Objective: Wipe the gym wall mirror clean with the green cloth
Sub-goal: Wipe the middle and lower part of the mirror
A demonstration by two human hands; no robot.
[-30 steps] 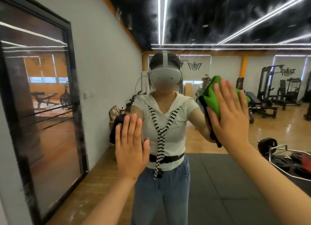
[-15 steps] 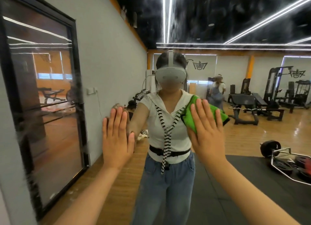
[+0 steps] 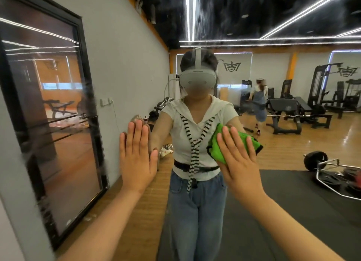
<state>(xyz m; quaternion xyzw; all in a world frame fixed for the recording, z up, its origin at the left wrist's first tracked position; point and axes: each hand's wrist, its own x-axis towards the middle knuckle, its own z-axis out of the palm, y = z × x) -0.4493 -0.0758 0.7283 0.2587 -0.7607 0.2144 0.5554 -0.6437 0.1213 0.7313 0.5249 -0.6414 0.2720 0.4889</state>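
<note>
Nearly the whole view is filled by the wall mirror (image 3: 289, 153), which reflects the gym room with its wooden floor, a dark mat, a weight bench (image 3: 283, 112) and a barbell (image 3: 316, 159). At the left side stands a grey wall with a tall black-framed glass panel (image 3: 52, 114). In the middle of the mirror the reflected person (image 3: 197, 127) is seen, wearing a white headset, a light top and blue jeans.

Both arms reach forward to the glass. The left hand (image 3: 136, 159) lies flat on the mirror, the fingers straight and close together, holding nothing. The right hand (image 3: 239, 163) is also flat with straight fingers, and it presses the green cloth (image 3: 216, 145) against the glass. The cloth is bunched between the palm and the mirror, at about chest height of the reflection; it shows out above and to the left of the fingers, and a smaller part shows at their right.
</note>
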